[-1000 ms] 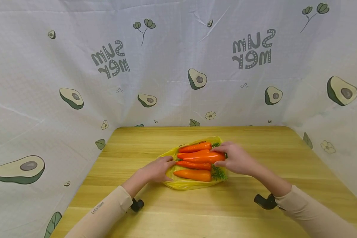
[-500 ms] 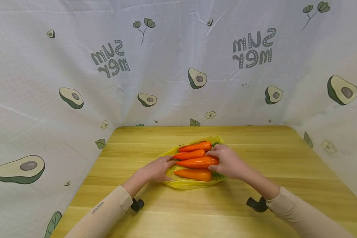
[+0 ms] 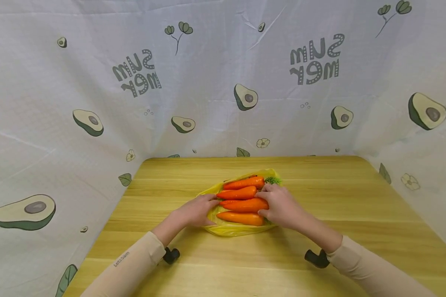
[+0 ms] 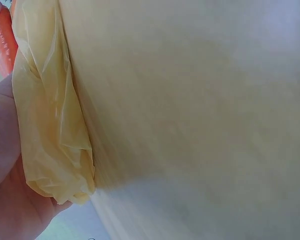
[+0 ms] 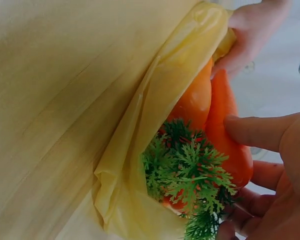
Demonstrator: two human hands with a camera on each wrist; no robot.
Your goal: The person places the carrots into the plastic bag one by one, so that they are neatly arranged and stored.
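Observation:
Several orange carrots lie side by side in an open yellow plastic bag [image 3: 226, 231], tips to the left. My right hand [image 3: 284, 208] holds a carrot [image 3: 241, 205] by its thick end, thumb on the near side and fingers on the far side. This carrot [image 5: 224, 135] overlaps a neighbouring orange carrot [image 5: 192, 102] in the right wrist view, beside green leafy tops [image 5: 195, 170]. My left hand [image 3: 195, 211] grips the bag's left end, close to the carrot tips. In the left wrist view, crumpled bag film [image 4: 55, 125] covers most of its fingers.
The bag rests on a wooden tabletop [image 3: 223, 272], around its middle. A white curtain [image 3: 208, 74] printed with avocados hangs behind and at both sides. Black camera mounts [image 3: 317, 259] stick out below both wrists.
My right hand has moved left and toward me with its carrot, which went from overlapping another carrot to lying between its neighbours. My left hand has stayed at the bag's left end.

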